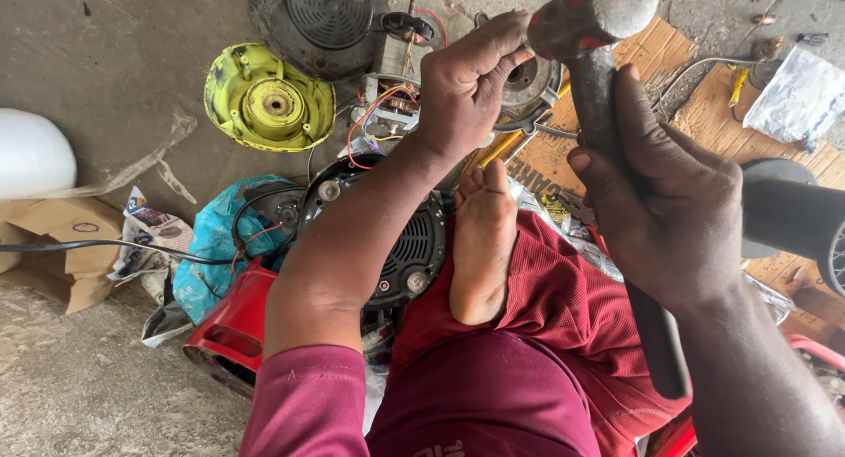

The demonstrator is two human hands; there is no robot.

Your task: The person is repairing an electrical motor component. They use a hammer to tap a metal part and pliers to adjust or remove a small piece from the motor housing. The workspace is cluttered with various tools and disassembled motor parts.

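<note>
- The round metal motor housing (532, 78) lies on the floor past the person's bare foot (482, 241), mostly hidden by the left hand (466, 87).
- That hand presses down on the housing, fingers curled together over its near edge, steadying it.
- The right hand (669, 210) is wrapped tight around the dark handle of a hammer (591, 25), its head poised just above the left fingertips.
- Judged step: a strike on the housing is being lined up; the blow needs a short, aimed swing clear of those fingers.
- Left of the grip sit a wired motor core (387, 105), a yellow-green plastic cover (268, 98) and a black vented base (414, 246).
</note>
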